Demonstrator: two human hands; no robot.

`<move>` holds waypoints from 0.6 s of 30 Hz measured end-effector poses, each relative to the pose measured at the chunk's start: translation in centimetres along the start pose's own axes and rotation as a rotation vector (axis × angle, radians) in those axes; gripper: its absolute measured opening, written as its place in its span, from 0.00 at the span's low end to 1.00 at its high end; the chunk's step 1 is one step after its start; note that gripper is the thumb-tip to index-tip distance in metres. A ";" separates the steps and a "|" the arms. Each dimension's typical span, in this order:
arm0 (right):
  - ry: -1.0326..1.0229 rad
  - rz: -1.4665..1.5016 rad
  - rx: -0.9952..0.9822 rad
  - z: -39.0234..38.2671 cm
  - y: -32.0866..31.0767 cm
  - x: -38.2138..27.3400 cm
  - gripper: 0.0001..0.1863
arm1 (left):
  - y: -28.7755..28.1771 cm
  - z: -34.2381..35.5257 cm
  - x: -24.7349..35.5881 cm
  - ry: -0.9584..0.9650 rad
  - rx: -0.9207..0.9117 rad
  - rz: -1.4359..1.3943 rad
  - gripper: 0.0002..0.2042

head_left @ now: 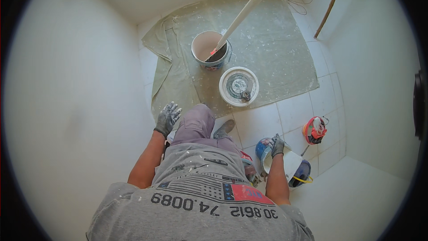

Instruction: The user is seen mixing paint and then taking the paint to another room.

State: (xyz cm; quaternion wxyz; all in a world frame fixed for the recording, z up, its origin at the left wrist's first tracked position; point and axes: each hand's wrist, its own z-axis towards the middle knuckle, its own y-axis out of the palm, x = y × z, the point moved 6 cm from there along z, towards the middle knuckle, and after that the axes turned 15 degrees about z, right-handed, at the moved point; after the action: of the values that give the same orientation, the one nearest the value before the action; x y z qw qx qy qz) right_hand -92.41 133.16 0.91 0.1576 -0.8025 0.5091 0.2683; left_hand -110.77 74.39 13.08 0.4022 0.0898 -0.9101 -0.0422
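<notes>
My left hand [168,118], in a paint-smeared dark glove, is raised beside my left leg with its fingers apart and holding nothing. My right hand [277,145], also gloved, has curled fingers over a white bucket with a blue side [292,163] at my lower right; what it grips is hidden. Ahead, an open bucket [201,44] holds the lower end of a long white pole [243,11], with a dark tool head at its end. Nearer stands a lidded white tub [238,80] with a small metal object on its lid.
A paint-spattered green-grey sheet [285,49] covers part of the white tiled floor [256,122]. A small red pail [308,131] with red and dark items stands at right. A wooden stick [330,4] and thin wire are at back right. Pale walls [67,85] surround me closely.
</notes>
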 end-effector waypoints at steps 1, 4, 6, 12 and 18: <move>0.054 -0.026 -0.055 0.7 -1.2 0.5 0.15 | 1.1 0.8 0.6 -0.052 0.020 -0.149 0.28; 0.208 -0.110 -0.109 0.3 -3.8 4.2 0.13 | 2.0 4.1 0.7 -0.169 0.050 -0.428 0.30; 0.325 -0.181 -0.160 -0.5 -5.1 7.1 0.12 | 1.6 7.4 0.0 -0.151 0.008 -0.520 0.30; 0.338 -0.239 0.040 -5.1 -2.2 7.5 0.11 | 5.6 20.0 0.4 -0.311 0.024 -0.663 0.33; 0.326 -0.259 0.201 -9.5 1.4 5.6 0.10 | 5.1 30.1 2.5 -0.453 0.127 -0.406 0.33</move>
State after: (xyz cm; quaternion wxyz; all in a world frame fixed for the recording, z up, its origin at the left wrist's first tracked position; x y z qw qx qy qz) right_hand -89.28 123.49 5.28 0.1854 -0.8741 0.4450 0.0604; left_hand -135.33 79.05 -4.57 0.1662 0.2830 -0.9409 -0.0835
